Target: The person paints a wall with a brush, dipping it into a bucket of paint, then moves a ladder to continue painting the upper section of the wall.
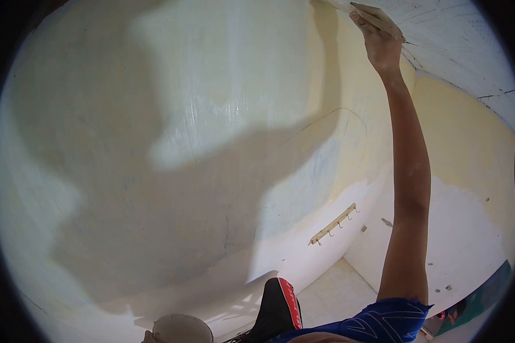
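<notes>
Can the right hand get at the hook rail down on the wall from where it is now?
Probably not without coming down: the right hand is stretched overhead, pressing a flat tool to the ceiling. The hook rail sits far below; nothing blocks it.

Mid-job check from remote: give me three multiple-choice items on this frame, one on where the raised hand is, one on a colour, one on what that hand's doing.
1. Where is the right hand?
A. up at the ceiling edge
B. on the floor
C. at the hook rail

2. What colour is the sleeve?
A. green
B. blue
C. white

3. What is the right hand's state?
A. hanging empty
B. resting flat on the wall
C. gripping a flat tool

Answers: A, the arm reaches to where wall meets ceiling; B, the sleeve shows blue; C, the fingers close on a flat pale tool pressed to the surface.
</notes>
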Tool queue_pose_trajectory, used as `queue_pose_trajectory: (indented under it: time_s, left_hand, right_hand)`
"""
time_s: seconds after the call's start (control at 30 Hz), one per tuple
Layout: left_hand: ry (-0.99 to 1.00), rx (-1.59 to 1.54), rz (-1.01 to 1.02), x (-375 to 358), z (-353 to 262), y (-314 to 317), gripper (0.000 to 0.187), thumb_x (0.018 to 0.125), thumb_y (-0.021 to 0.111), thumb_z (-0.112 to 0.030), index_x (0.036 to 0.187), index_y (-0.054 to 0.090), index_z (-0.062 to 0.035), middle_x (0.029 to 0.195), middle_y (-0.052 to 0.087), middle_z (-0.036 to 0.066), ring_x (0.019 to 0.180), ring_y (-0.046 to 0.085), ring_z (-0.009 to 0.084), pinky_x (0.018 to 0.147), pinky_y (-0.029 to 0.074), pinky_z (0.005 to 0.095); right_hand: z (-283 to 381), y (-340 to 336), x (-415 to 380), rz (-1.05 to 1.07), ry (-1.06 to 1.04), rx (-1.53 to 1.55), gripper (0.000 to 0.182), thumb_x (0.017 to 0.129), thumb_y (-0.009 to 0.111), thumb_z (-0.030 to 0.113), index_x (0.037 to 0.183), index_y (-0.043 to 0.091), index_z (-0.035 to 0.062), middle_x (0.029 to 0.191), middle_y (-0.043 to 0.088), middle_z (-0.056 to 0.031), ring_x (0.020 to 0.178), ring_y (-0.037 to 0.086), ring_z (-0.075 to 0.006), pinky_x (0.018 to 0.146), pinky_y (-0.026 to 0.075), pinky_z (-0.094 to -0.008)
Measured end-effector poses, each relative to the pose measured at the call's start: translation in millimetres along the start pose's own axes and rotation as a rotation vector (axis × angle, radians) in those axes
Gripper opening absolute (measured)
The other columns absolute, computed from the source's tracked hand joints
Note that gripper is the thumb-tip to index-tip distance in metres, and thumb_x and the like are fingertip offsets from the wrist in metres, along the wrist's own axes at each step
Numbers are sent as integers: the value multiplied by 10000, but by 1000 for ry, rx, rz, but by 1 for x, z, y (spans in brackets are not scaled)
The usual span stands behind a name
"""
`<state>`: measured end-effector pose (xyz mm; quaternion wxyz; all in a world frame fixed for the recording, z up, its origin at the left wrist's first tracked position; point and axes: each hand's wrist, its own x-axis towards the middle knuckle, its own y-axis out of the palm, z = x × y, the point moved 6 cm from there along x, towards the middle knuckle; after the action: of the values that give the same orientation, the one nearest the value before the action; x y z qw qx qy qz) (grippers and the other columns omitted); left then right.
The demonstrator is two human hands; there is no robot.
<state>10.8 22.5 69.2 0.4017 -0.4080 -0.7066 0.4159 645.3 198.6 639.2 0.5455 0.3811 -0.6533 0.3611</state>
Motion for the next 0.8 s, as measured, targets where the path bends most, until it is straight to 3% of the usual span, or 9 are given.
queue_pose_trajectory:
  time_s: [0.03,0.07,0.13,0.37,0.43,0.57,0.63,0.73,0.8]
  left_hand:
    - [-13,12,13,0,-2,-2,252,998,522,-254,889,601,-40,808,680,257,740,644,500,641,490,595]
    - [-26,24,28,0,-4,-4,247,998,513,-241,889,600,-38,823,682,259,757,649,496,654,495,596]
    - [-38,6,44,-2,-6,-5,255,1001,501,-240,895,604,-33,839,682,267,775,646,502,673,495,601]
    - [-71,-78,107,-8,-18,-19,307,1004,461,-283,1009,632,-28,956,681,303,897,627,541,786,486,614]
    - [-101,-77,131,-10,-24,-23,313,1006,463,-292,1037,634,-32,970,684,296,912,627,536,798,486,608]
    - [-118,-38,211,-6,-28,-18,325,1013,462,-304,1089,641,-43,1009,694,277,937,629,527,817,491,593]
    - [-73,-51,185,-1,-26,-11,326,1012,466,-301,1119,645,-50,1028,699,269,944,636,518,820,497,588]
    - [-42,-62,190,10,-29,-4,340,1012,476,-299,1189,648,-65,1065,707,251,962,651,499,830,509,575]
    - [-58,-54,221,14,-28,4,355,1013,482,-300,1229,647,-72,1082,712,241,973,659,488,836,516,567]
  right_hand:
    - [4,1,0,-22,29,-460,150,928,678,-2,1067,732,-17,1138,696,-157,1072,658,-232,900,564,-364]
    - [-6,-2,1,-19,30,-458,150,928,678,-2,1067,732,-17,1138,696,-157,1072,658,-232,900,564,-364]
    - [-19,0,4,140,-165,205,197,892,693,-61,1082,727,-21,1206,670,-155,1118,633,-231,930,550,-370]
    - [-32,-4,5,78,49,89,186,901,690,-70,1079,718,-21,1193,676,-133,1084,648,-229,938,554,-339]
    - [-9,-3,-5,139,-116,-558,179,916,678,-61,1093,700,-50,1167,677,-130,1047,657,-216,935,553,-329]
    - [-16,-19,-9,38,19,-477,252,951,734,153,1172,740,31,1118,742,-72,972,684,-142,891,540,-281]
    - [-31,-20,9,47,64,287,156,945,670,-20,1088,682,-81,1148,683,-122,1022,661,-201,915,558,-321]
    - [-26,-9,17,121,-96,-178,169,971,666,34,1088,681,-87,1149,681,-120,1030,657,-196,904,562,-323]
    - [-36,1,16,121,-46,-1,184,975,676,61,1096,686,-78,1128,687,-118,1021,660,-194,895,563,-318]
